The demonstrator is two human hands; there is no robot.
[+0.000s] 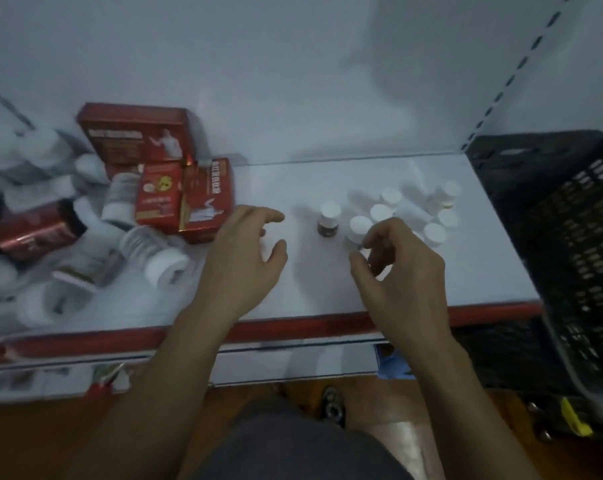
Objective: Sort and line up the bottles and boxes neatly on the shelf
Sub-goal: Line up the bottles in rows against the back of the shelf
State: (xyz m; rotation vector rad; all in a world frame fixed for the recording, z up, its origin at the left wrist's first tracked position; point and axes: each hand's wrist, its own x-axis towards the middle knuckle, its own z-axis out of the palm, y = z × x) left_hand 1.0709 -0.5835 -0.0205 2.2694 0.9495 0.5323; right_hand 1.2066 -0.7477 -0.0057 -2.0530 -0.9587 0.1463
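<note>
Dark grey clothing filled the bottom of the view, and both bare forearms reached over it to the white shelf. Left grip hovered wide, fingers loosely spread and holding nothing, just left of the brown bottle, which stood upright under a white cap. Right grip hung just right of that bottle, fingers loosely curled with nothing between them, close beside the nearest of the white-capped bottles clustered upright. Left of the brown bottle, red boxes leaned in a heap, and beyond them white bottles lay tumbled. Far right of it stood a black crate.
</note>
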